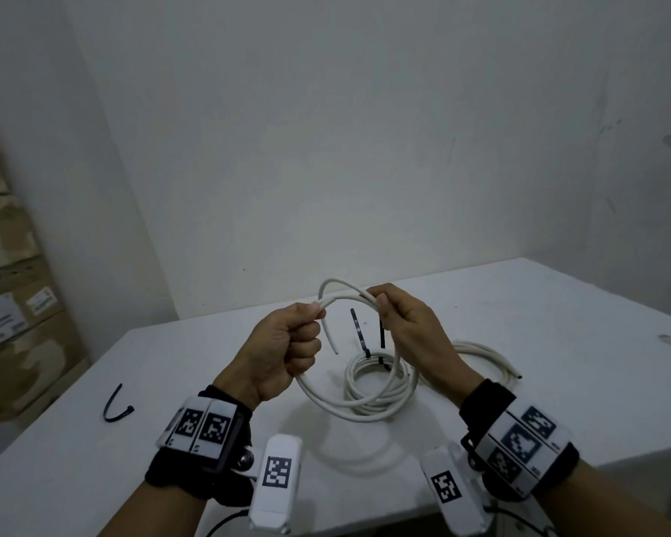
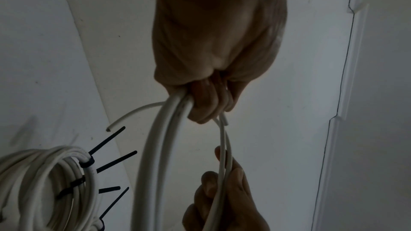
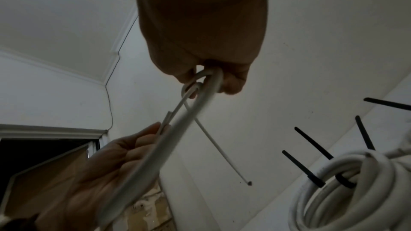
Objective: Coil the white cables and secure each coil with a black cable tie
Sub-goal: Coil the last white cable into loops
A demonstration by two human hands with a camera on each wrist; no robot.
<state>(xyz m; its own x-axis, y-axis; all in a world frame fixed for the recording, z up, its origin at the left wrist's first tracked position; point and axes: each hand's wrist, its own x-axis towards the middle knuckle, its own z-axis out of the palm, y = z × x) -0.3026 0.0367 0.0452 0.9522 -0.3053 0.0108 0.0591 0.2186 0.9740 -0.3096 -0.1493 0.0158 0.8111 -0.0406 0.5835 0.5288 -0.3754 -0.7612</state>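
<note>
Both hands hold a loosely looped white cable (image 1: pixel 349 405) above the white table (image 1: pixel 558 381). My left hand (image 1: pixel 287 343) grips the loops in a fist, and one cable end (image 1: pixel 332 343) sticks out below it. My right hand (image 1: pixel 399 319) pinches the upper strands between thumb and fingers. In the left wrist view the loops (image 2: pixel 155 164) hang from my left hand (image 2: pixel 211 94). The right wrist view has the same cable (image 3: pixel 155 147) running from my right hand (image 3: pixel 211 76) to the left hand (image 3: pixel 106 161). Tied white coils (image 1: pixel 380 377) with black cable ties (image 1: pixel 359 331) lie on the table beneath.
A loose black cable tie (image 1: pixel 115 405) lies at the table's left side. More white cable (image 1: pixel 489 358) rests behind my right wrist. Cardboard boxes (image 1: pixel 8 284) stand stacked against the left wall. The table's right edge drops off near the wall.
</note>
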